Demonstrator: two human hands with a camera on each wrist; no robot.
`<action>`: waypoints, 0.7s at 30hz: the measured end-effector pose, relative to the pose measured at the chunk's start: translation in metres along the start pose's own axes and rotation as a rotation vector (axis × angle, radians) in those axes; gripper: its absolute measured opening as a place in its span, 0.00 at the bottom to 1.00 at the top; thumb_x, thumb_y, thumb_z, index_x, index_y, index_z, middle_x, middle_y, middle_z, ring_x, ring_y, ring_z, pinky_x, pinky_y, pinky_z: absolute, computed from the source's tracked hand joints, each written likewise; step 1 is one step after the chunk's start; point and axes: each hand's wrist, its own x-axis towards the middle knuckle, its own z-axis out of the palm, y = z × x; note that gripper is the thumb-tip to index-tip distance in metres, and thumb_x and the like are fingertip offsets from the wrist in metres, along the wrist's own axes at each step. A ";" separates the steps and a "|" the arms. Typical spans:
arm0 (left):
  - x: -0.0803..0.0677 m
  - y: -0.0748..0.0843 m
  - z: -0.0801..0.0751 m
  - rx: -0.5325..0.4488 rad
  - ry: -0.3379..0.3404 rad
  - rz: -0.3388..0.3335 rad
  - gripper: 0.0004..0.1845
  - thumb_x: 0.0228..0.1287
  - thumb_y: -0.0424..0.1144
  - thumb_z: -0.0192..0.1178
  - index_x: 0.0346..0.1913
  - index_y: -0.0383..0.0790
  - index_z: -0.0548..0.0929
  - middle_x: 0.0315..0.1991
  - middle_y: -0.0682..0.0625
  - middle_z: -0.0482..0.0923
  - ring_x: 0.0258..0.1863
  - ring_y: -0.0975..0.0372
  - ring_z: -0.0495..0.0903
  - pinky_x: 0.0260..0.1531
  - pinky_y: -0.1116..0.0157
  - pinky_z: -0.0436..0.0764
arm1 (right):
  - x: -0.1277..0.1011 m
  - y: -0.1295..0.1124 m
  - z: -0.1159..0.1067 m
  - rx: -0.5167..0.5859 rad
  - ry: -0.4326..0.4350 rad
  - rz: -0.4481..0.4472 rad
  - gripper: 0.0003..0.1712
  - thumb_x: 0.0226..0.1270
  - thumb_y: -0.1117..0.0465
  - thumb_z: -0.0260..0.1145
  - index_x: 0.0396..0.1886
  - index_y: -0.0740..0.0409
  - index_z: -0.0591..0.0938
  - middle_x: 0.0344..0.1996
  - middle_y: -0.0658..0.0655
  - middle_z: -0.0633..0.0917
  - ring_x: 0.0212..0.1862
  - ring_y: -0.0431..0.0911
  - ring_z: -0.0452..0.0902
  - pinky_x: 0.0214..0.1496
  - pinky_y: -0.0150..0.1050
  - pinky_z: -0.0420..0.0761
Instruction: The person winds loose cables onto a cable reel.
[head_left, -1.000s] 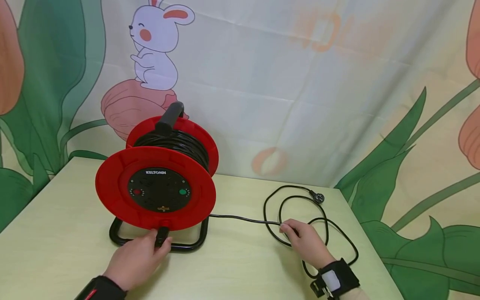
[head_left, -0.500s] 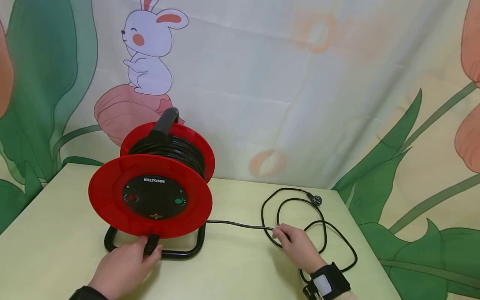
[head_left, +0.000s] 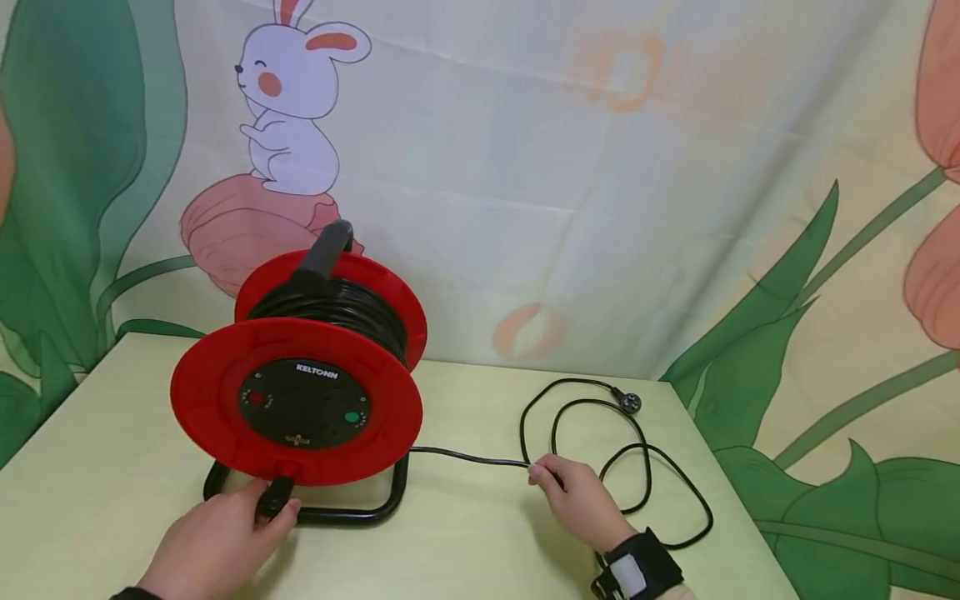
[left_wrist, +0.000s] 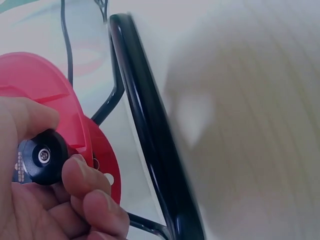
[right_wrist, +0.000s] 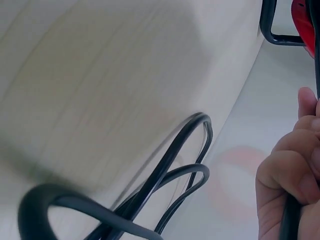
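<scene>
A red cable reel with black cable wound on its drum stands on a black tubular frame at the table's left. My left hand holds the black crank knob low on its front disc. Seen from the left wrist, thumb and fingers curl round the knob. From the reel a taut black cable runs right to my right hand, which grips it. The right wrist view shows curled fingers round the cable. Loose loops lie beyond that hand, ending in a round plug.
The pale wooden table ends at a hanging cloth printed with a rabbit and flowers. A black carry handle rises over the reel. Cable loops spread toward the table's right edge.
The front disc has turned slightly clockwise, its knob moving left with my left hand. My right hand has moved a little left, toward the reel, still gripping the cable. The head view has shifted slightly.
</scene>
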 end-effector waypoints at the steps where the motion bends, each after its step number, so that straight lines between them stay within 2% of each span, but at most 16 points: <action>1: 0.000 -0.001 -0.001 -0.003 0.006 0.002 0.15 0.64 0.53 0.59 0.32 0.44 0.76 0.15 0.53 0.70 0.20 0.59 0.71 0.22 0.59 0.69 | 0.000 -0.001 0.001 -0.003 0.004 0.001 0.18 0.74 0.46 0.53 0.34 0.51 0.82 0.29 0.52 0.82 0.29 0.40 0.71 0.34 0.37 0.72; 9: -0.002 -0.009 -0.009 -0.020 0.007 -0.017 0.18 0.65 0.55 0.57 0.35 0.42 0.76 0.16 0.53 0.71 0.21 0.59 0.70 0.21 0.60 0.67 | 0.002 -0.010 0.006 -0.023 0.002 -0.023 0.14 0.75 0.51 0.55 0.34 0.51 0.82 0.27 0.52 0.81 0.28 0.40 0.70 0.34 0.37 0.72; 14: -0.001 -0.012 -0.012 -0.010 0.009 -0.026 0.19 0.67 0.55 0.56 0.38 0.40 0.75 0.16 0.52 0.70 0.20 0.59 0.70 0.21 0.61 0.65 | 0.002 -0.010 0.007 -0.020 -0.032 -0.020 0.17 0.74 0.47 0.54 0.36 0.51 0.83 0.23 0.47 0.76 0.26 0.38 0.68 0.32 0.36 0.71; 18: -0.002 -0.013 -0.012 -0.006 0.014 -0.021 0.19 0.68 0.55 0.55 0.37 0.39 0.75 0.16 0.52 0.70 0.19 0.59 0.69 0.20 0.61 0.64 | -0.001 -0.008 -0.001 0.009 -0.074 0.028 0.19 0.72 0.42 0.54 0.34 0.49 0.83 0.19 0.45 0.71 0.23 0.39 0.65 0.28 0.35 0.69; 21: -0.003 -0.014 -0.011 -0.006 0.022 -0.021 0.19 0.68 0.55 0.55 0.36 0.40 0.74 0.16 0.52 0.69 0.19 0.59 0.69 0.20 0.61 0.64 | -0.006 -0.004 -0.015 0.087 -0.103 0.100 0.19 0.71 0.43 0.56 0.31 0.50 0.82 0.19 0.47 0.70 0.23 0.40 0.64 0.27 0.36 0.67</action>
